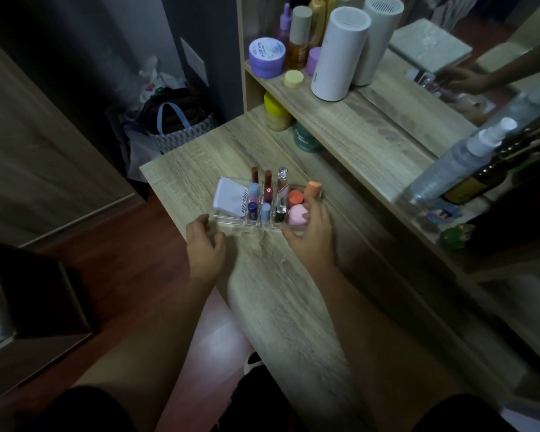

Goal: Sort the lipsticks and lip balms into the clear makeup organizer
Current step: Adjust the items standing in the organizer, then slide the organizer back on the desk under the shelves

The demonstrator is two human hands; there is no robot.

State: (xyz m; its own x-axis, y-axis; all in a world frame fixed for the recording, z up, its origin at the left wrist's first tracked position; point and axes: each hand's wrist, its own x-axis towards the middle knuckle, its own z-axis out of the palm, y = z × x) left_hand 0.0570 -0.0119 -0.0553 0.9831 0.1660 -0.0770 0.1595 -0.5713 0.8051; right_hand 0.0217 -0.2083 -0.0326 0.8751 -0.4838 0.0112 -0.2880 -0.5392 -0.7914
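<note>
The clear makeup organizer (231, 220) stands on the wooden dresser top (278, 291). Its middle slots hold several upright lipsticks and lip balms (267, 194). A white compact (231, 196) fills the left compartment. A pink sponge (296, 215) and orange items (312, 189) sit in the right compartment. My right hand (310, 233) wraps around the organizer's right end, fingers over its rim. My left hand (205, 241) rests at the organizer's near left corner, fingers curled and touching its edge; whether it grips is unclear.
A raised shelf (340, 120) behind carries jars, bottles and a white cylinder (339, 54). A spray bottle (459, 160) leans at the right by a mirror. A patterned bag (181, 126) sits on the floor beyond the dresser's left edge.
</note>
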